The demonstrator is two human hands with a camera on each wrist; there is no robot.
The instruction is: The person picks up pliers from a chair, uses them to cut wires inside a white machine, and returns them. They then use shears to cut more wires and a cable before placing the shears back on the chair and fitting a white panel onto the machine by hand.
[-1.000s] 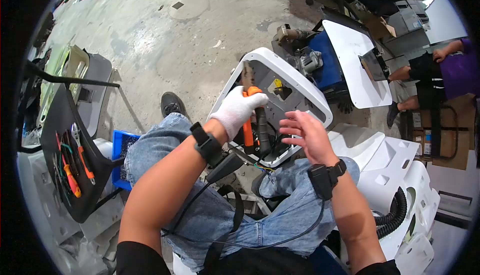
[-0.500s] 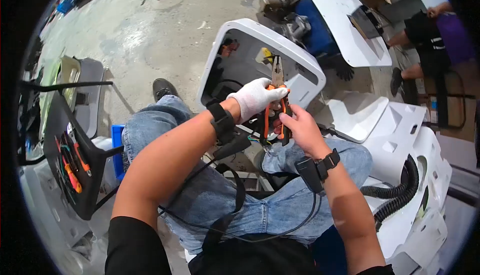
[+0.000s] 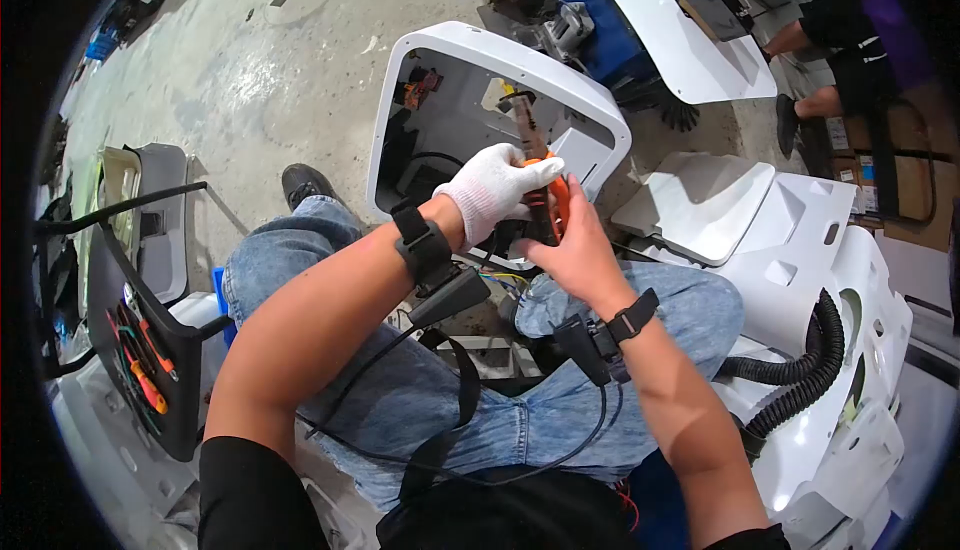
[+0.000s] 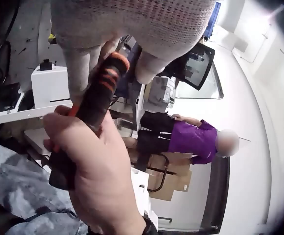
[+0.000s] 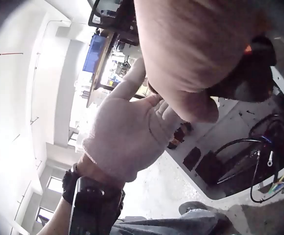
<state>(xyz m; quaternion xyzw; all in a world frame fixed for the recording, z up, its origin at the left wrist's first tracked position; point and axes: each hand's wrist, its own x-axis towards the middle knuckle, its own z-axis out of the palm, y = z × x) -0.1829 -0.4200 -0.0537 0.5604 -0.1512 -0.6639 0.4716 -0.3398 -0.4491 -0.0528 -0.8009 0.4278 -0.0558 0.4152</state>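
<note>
Writing: a yellow sticker (image 3: 497, 96) sits on the inner wall of the housing; its print is too small to read, and no brand can be read on the tool.
Left hand: the left hand (image 3: 495, 190), in a white knitted glove, closes its fingers round the upper part of the pliers' handles.
Right hand: the bare right hand (image 3: 572, 248) wraps round the lower part of the same handles, touching the gloved hand.
Pliers: the pliers (image 3: 531, 142) are held between both hands above the lap, metal nose pointing up into the mouth of the housing; the handles are orange and black with a ribbed rubbery grip (image 4: 101, 97).
Hard to tell: the hands cover most of the handles, and whether the nose touches anything inside cannot be made out.
Housing: a white, smooth moulded shell (image 3: 455, 42) with rounded corners stands open towards the person, just beyond the knees.
Wires: thin coloured wires (image 3: 506, 279) hang below the hands; their ends are hidden.
Clothing: faded blue denim jeans (image 3: 300, 255) and black wrist straps with cables.
Left side: a dark tray (image 3: 148, 350) holds orange-handled tools, cut off by the lens edge.
Right side: white plastic panels (image 3: 790, 240) and a black corrugated hose (image 3: 812, 370).
Background: a seated person in purple (image 4: 193, 139), blurred.
</note>
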